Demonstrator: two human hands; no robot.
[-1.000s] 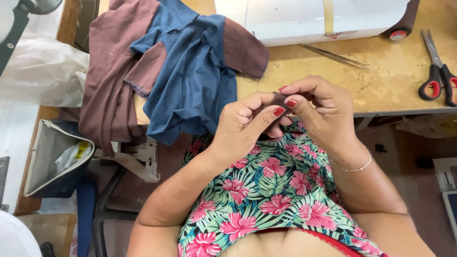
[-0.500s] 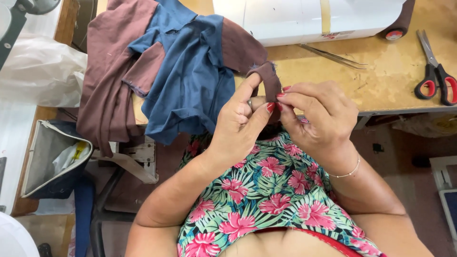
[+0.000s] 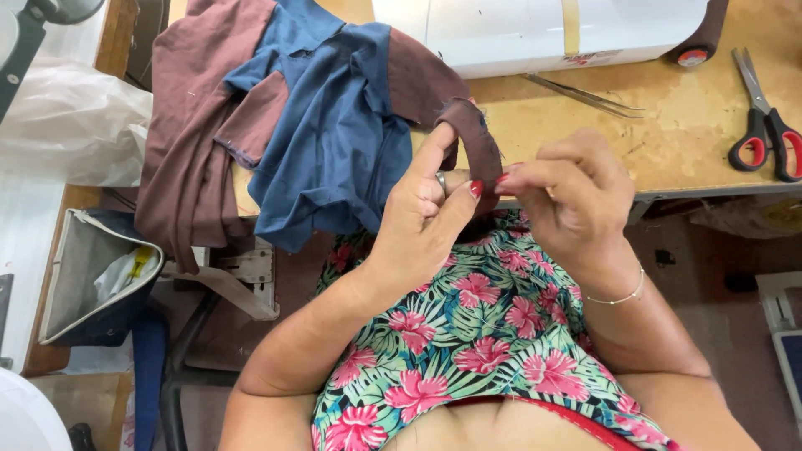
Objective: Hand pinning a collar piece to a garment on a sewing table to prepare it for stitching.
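Far to the left of the hands, below the tabletop (image 3: 668,138) edge, an open grey bag (image 3: 88,276) sits on the floor beside a white plastic sheet (image 3: 75,125). Nearer, up and left of the left hand (image 3: 422,217), a heap of brown and blue garments (image 3: 301,125) spills over the tabletop's front edge, so that side is crowded. From this heap a narrow brown fabric strip (image 3: 480,142) arches toward the hands. A second ago both hands were bunched close over the lap with the strip barely showing; since then they have lifted and the strip has been drawn up and out, its loop now standing above the left forefinger. As a judgement, the strip is being fed along and worked between the fingertips, with more of it exposed than before. The left hand holds it closed, thumb against forefinger, the strip draped over that finger. The right hand (image 3: 572,196), just beside it and nearly touching, is closed in a fine pinch at the strip's lower end. Above the hands stands a white sewing machine (image 3: 535,33), with tweezers (image 3: 585,93) on the wood before it. Right of the right hand the tabletop lies open as far as the red-handled scissors (image 3: 764,138), with free room there and down toward the lap.
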